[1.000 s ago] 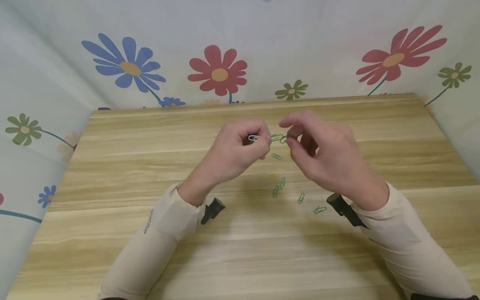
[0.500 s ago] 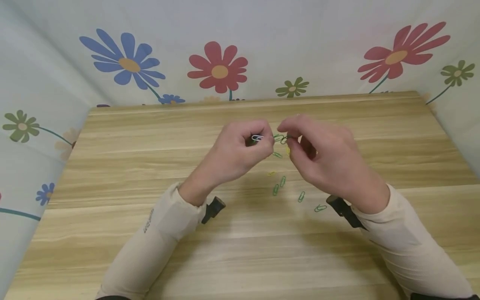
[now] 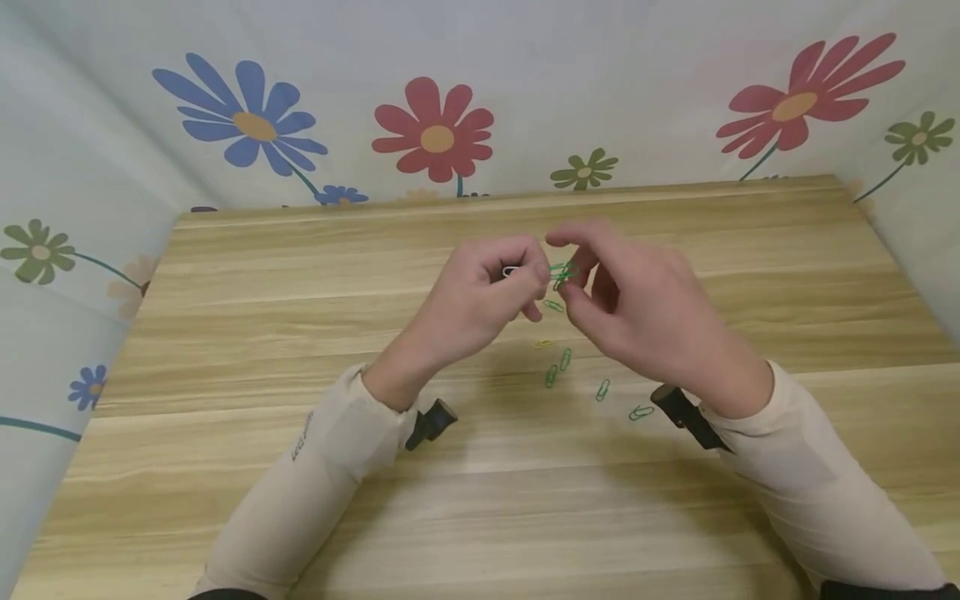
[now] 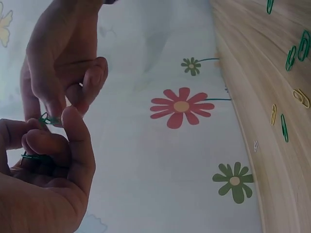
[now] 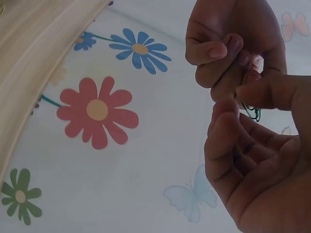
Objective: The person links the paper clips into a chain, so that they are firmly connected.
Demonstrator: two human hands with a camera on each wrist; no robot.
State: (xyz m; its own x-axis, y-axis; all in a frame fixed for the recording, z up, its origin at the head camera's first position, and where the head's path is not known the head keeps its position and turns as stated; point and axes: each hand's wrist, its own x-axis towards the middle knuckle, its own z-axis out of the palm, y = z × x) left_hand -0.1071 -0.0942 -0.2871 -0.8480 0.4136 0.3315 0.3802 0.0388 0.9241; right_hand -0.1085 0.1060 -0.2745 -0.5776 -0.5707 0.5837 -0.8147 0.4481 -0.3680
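In the head view, my left hand (image 3: 480, 292) grips paper clips above the table. A white paper clip (image 3: 510, 272) shows inside its curled fingers, and a green paper clip (image 3: 557, 272) sticks out from its fingertips. Close on the right, my right hand (image 3: 648, 312) pinches a second green clip between thumb and fingers. The green clips (image 4: 47, 118) meet or overlap between the hands in the left wrist view; I cannot tell whether they are linked. Another bit of green clip (image 4: 36, 156) shows in the left palm. Fingers partly hide the green clips (image 5: 255, 113) in the right wrist view.
Below the hands, several loose green paper clips (image 3: 603, 390) lie scattered on the wooden table (image 3: 480, 500), with a yellow clip (image 3: 543, 344) among them. The left wrist view also shows a small white clip (image 4: 256, 145). A flowered cloth (image 3: 525, 83) stands behind the table.
My right hand has moved slightly left, bringing its green clip against the one in my left hand. A yellow clip seen by the right thumb is now hidden.
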